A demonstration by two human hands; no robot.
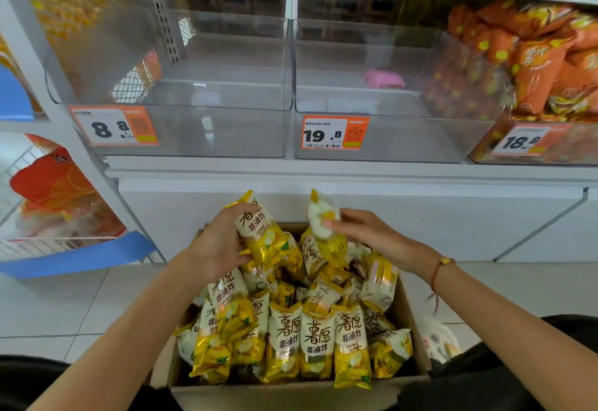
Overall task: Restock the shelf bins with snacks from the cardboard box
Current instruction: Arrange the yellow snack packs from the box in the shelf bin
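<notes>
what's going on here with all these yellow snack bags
A person is restocking a shop shelf from an open cardboard box full of yellow snack packets. The left hand grips one packet lifted above the pile, and the right hand pinches a second packet by its top end. Above the box, the clear bin with the 8.8 price tag looks empty, and the bin tagged 19.8 holds only a small pink item. No yellow packets are in those bins yet.

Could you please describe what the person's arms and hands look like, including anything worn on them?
Both forearms are bare, with no sleeves or gloves in view. The left hand shows no jewellery. The right hand has a thin reddish-brown cord bracelet with a small gold bead at its wrist, loose ends dangling below.
</notes>
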